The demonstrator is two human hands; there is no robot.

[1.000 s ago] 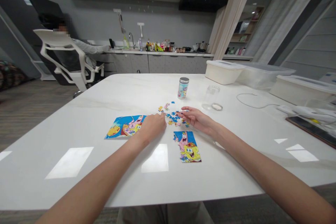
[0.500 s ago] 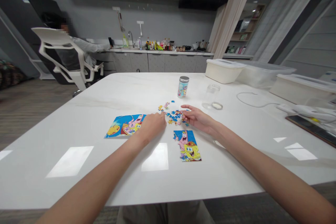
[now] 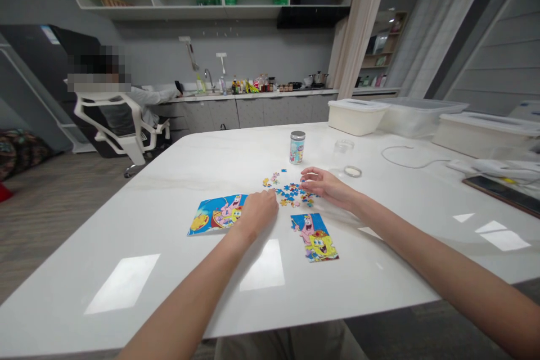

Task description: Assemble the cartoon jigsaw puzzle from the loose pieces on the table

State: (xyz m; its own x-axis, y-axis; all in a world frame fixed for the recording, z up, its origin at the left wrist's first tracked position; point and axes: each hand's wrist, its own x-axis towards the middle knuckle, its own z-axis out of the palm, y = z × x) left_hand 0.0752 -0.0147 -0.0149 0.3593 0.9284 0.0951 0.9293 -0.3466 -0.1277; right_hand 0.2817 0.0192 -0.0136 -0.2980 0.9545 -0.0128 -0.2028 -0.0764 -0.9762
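Observation:
My left hand (image 3: 260, 211) is closed, its fingers curled down at the left edge of a pile of loose jigsaw pieces (image 3: 289, 191). Whatever its fingertips hold is hidden. Partly under this hand lies a reference picture sheet (image 3: 217, 214) with cartoon figures on blue. My right hand (image 3: 327, 187) hovers at the pile's right side, thumb and fingers pinched around a small, bluish puzzle piece (image 3: 302, 181). Nearer to me, a joined section of the jigsaw (image 3: 315, 239) shows a pink starfish and a yellow sponge figure; its left edge is uneven.
Behind the pile stands a cartoon-printed tin (image 3: 297, 149) with a metal lid. A clear jar (image 3: 342, 152) and a round lid (image 3: 353, 171) are to its right. Storage boxes (image 3: 356, 118), a cable and a phone (image 3: 500, 197) line the right side. A person sits far left.
The camera view has tilted up and shifted, so the table things appear lower and farther right. My right hand's fingers have drawn closer together. My left hand stays beside the pile.

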